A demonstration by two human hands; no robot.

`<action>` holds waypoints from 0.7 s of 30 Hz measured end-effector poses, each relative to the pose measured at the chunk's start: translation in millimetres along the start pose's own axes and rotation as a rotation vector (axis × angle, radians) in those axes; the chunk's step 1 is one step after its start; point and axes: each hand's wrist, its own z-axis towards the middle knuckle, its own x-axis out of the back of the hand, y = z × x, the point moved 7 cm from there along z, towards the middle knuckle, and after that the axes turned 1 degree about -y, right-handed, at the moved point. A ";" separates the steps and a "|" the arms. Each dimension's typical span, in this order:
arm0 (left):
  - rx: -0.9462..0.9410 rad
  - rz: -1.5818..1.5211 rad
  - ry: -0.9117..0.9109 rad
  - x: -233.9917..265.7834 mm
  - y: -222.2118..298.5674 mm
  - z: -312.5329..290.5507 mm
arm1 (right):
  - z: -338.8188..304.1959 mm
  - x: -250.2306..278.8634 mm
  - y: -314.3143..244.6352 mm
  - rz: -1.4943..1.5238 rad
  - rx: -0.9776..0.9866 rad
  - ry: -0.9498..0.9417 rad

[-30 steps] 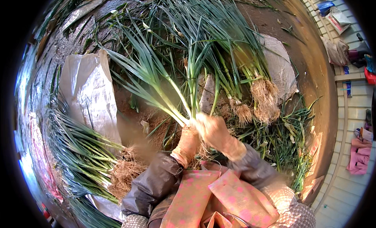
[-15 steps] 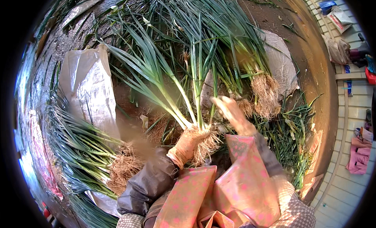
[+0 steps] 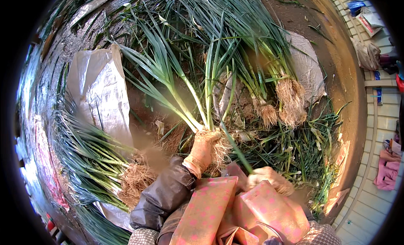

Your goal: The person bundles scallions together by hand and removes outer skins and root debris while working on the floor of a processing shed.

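Observation:
My left hand (image 3: 200, 152), in a dirty orange-tan glove, is closed around the root end of a few leeks (image 3: 181, 104). Their pale stems fan up and away from me into long green leaves, and stringy roots hang out beside the fingers. To the right, low over my lap, my right hand (image 3: 269, 180) is closed on one end of a single green leaf (image 3: 237, 150). That leaf stretches tautly up and left toward the held stems; where its far end joins is hard to make out.
A rooted leek bundle (image 3: 97, 160) lies at left near a whitish sheet (image 3: 101, 89). Another bundle (image 3: 269, 64) lies ahead right, beside a pale sack (image 3: 305, 64). Stripped leaves (image 3: 290, 148) are heaped at right. A spotted pink apron (image 3: 206, 207) covers my lap.
My right hand has come down and toward me from beside the stems, and a green leaf now runs from it. The left hand keeps its hold on the leeks.

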 end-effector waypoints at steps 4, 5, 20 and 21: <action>0.023 0.029 -0.002 -12.1 1.4 -7.0 | -58.2 51.2 79.6 -0.641 -0.985 -0.065; 0.015 0.031 0.018 -7.9 1.8 -8.3 | -30.0 53.1 72.0 -0.360 -0.783 0.100; -0.218 0.410 0.081 35.4 4.9 8.9 | 91.9 -31.1 -52.6 -0.524 0.607 -0.063; -0.268 0.473 0.089 53.6 12.6 10.4 | 93.8 -34.0 -52.6 -0.205 0.278 -0.201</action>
